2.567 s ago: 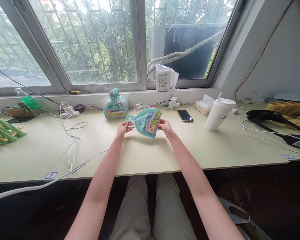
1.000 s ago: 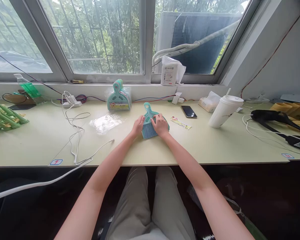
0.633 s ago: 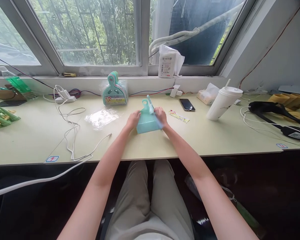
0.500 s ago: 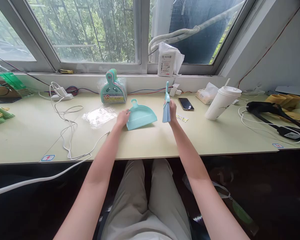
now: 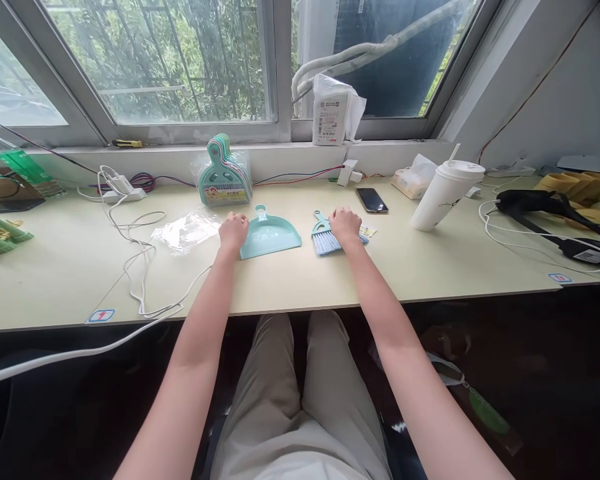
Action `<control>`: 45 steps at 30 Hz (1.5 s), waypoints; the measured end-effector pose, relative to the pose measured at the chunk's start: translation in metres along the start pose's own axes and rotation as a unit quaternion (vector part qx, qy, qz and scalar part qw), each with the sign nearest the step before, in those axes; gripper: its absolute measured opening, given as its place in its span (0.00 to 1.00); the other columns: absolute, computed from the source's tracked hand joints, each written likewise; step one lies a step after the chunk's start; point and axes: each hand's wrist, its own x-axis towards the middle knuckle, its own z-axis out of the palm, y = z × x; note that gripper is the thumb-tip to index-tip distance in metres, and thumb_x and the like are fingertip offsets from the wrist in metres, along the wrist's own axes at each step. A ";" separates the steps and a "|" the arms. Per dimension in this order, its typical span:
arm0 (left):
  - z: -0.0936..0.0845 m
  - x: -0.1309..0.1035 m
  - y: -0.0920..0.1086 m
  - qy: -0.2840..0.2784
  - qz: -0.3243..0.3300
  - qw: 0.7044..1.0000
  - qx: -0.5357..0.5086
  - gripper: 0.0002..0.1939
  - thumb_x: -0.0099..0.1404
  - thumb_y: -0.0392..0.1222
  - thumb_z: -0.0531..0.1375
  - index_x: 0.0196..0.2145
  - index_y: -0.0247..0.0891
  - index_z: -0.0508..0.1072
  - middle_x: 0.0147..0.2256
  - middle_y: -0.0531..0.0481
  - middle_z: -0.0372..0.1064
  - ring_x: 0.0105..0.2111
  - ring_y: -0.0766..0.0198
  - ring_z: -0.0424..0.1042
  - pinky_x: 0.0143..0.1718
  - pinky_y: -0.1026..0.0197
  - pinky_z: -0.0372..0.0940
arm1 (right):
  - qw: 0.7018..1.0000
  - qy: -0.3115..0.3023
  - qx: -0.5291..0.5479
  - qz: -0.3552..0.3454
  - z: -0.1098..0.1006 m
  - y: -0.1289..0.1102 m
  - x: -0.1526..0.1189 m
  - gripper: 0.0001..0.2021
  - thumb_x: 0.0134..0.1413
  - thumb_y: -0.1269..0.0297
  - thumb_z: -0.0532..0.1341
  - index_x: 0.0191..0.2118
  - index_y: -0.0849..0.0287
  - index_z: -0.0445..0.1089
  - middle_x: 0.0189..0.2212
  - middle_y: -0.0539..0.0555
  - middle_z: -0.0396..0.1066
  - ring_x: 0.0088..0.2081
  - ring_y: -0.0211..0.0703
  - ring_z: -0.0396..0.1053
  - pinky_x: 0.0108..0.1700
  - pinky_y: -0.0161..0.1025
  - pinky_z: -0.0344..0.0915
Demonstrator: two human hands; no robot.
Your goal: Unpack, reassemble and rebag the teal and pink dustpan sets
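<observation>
A light teal dustpan (image 5: 271, 237) lies on the table, its looped handle toward the window. My left hand (image 5: 234, 230) is closed at the dustpan's left edge, with the fingertips partly hidden. To the right, a small hand brush (image 5: 325, 241) with pale blue bristles and a teal handle lies flat on the table. Over its middle, my right hand (image 5: 345, 223) has curled fingers gripping it and hides part of the brush. A yellow printed label (image 5: 367, 231) shows just beyond that hand. Crumpled clear plastic wrapping (image 5: 186, 232) rests left of my left hand.
Several packaged dustpan sets (image 5: 225, 177) stand against the wall. A phone (image 5: 372, 200), a tissue pack (image 5: 414, 177) and a tilted white cup with a straw (image 5: 445, 197) are on the right. White cables (image 5: 143, 267) run across the left side.
My right hand has turned the brush from upright to lying flat on the table. The dustpan and my left hand appear slightly farther left, while the view has also shifted a little.
</observation>
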 end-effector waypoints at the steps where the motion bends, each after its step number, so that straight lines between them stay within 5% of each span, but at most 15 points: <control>1: -0.001 0.000 0.000 0.013 -0.007 1.000 0.004 0.17 0.69 0.44 0.47 0.43 0.41 0.75 0.48 0.40 0.68 0.45 0.51 0.71 0.46 0.53 0.64 | 1.000 0.011 0.002 -0.003 -0.001 -0.001 0.000 0.17 0.64 0.65 0.48 0.47 0.62 0.73 0.46 0.65 0.70 0.45 0.52 0.72 0.45 0.43 0.63; 11: -0.001 -0.003 0.001 0.059 -0.027 0.997 -0.037 0.16 0.66 0.44 0.52 0.50 0.40 0.68 0.45 0.40 0.72 0.44 0.51 0.72 0.43 0.54 0.64 | 0.999 -0.030 0.044 -0.008 0.017 -0.003 0.001 0.21 0.49 0.57 0.64 0.49 0.57 0.72 0.47 0.61 0.74 0.51 0.57 0.68 0.47 0.45 0.62; 16: 0.003 0.003 -0.006 -0.018 -0.017 1.000 -0.016 0.09 0.64 0.46 0.55 0.34 0.41 0.74 0.39 0.44 0.75 0.44 0.52 0.72 0.43 0.56 0.63 | 0.996 -0.039 0.077 -0.009 0.014 -0.001 0.002 0.20 0.43 0.63 0.67 0.46 0.56 0.73 0.45 0.60 0.75 0.52 0.57 0.68 0.53 0.49 0.57; 21: -0.001 -0.003 -0.001 -0.094 0.059 0.992 -0.054 0.12 0.61 0.49 0.57 0.28 0.40 0.74 0.31 0.47 0.75 0.36 0.57 0.72 0.36 0.61 0.62 | 0.983 0.018 0.178 -0.035 0.003 -0.014 -0.004 0.15 0.49 0.65 0.63 0.46 0.53 0.71 0.38 0.53 0.77 0.48 0.50 0.70 0.52 0.46 0.58; 25: 0.003 -0.016 0.025 -0.260 0.173 0.923 -0.223 0.20 0.62 0.55 0.55 0.26 0.36 0.75 0.26 0.47 0.72 0.26 0.64 0.68 0.29 0.64 0.61 | 0.974 -0.005 0.192 -0.122 -0.001 -0.029 -0.013 0.16 0.50 0.64 0.63 0.47 0.52 0.69 0.36 0.50 0.78 0.46 0.50 0.71 0.52 0.47 0.56; 27: 0.005 -0.021 0.038 -0.293 0.224 0.886 -0.280 0.21 0.64 0.55 0.52 0.30 0.35 0.76 0.29 0.46 0.73 0.26 0.65 0.68 0.27 0.64 0.62 | 0.968 -0.038 0.175 -0.175 0.001 -0.035 -0.018 0.16 0.50 0.64 0.64 0.47 0.52 0.69 0.36 0.50 0.78 0.46 0.51 0.70 0.53 0.48 0.55; 30: 0.006 -0.021 0.045 -0.144 0.274 0.910 -0.277 0.17 0.62 0.50 0.56 0.42 0.37 0.75 0.41 0.44 0.73 0.38 0.60 0.71 0.35 0.60 0.67 | 0.958 -0.069 0.174 -0.216 0.005 -0.040 -0.023 0.16 0.51 0.63 0.63 0.47 0.51 0.70 0.37 0.50 0.78 0.46 0.51 0.69 0.52 0.48 0.54; 33: 0.006 -0.018 0.037 0.011 0.310 0.936 -0.168 0.23 0.57 0.44 0.63 0.52 0.42 0.70 0.51 0.44 0.67 0.52 0.53 0.65 0.51 0.52 0.64 | 0.953 -0.075 0.187 -0.228 0.008 -0.040 -0.023 0.15 0.52 0.62 0.63 0.48 0.50 0.70 0.37 0.49 0.78 0.44 0.49 0.69 0.51 0.47 0.53; 36: 0.008 -0.018 0.029 0.032 0.356 0.932 -0.066 0.23 0.58 0.40 0.63 0.53 0.43 0.69 0.52 0.45 0.67 0.53 0.52 0.63 0.55 0.50 0.61 | 0.948 -0.080 0.197 -0.238 0.010 -0.038 -0.021 0.16 0.52 0.61 0.64 0.48 0.50 0.70 0.38 0.49 0.78 0.43 0.48 0.70 0.51 0.46 0.54; 45: 0.021 -0.027 0.044 0.005 0.469 0.880 0.080 0.19 0.64 0.26 0.50 0.46 0.39 0.73 0.46 0.42 0.70 0.47 0.57 0.68 0.48 0.55 0.62 | 0.937 -0.073 0.239 -0.244 0.012 -0.041 -0.023 0.12 0.52 0.62 0.65 0.44 0.50 0.73 0.37 0.47 0.79 0.44 0.44 0.73 0.51 0.42 0.58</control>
